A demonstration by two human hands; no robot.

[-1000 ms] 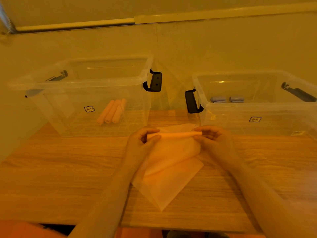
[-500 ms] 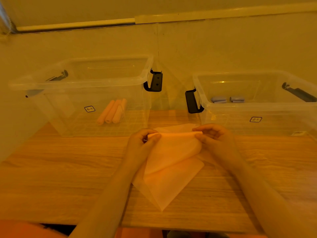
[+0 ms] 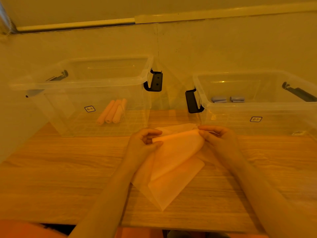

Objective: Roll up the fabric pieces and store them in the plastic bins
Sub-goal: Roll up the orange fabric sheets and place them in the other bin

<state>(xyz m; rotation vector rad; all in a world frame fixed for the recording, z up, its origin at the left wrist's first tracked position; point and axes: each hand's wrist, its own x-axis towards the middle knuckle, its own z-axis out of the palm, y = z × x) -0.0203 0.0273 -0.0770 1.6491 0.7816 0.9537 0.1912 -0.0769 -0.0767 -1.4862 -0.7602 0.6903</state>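
Both hands, left hand (image 3: 143,145) and right hand (image 3: 217,140), pinch the orange fabric's (image 3: 173,162) far edge just before the left bin (image 3: 103,83), probably restarting a roll; its tail rests on the tabletop (image 3: 51,177).

Two clear plastic bins (image 3: 103,83) (image 3: 257,107), three orange fabric rolls (image 3: 112,111), two blue fabric rolls (image 3: 228,99), and two hands (image 3: 142,145) (image 3: 221,140).

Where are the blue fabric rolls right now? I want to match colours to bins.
In the head view, the blue rolls lie inside the right-hand clear bin, near its back left, by the black handle.
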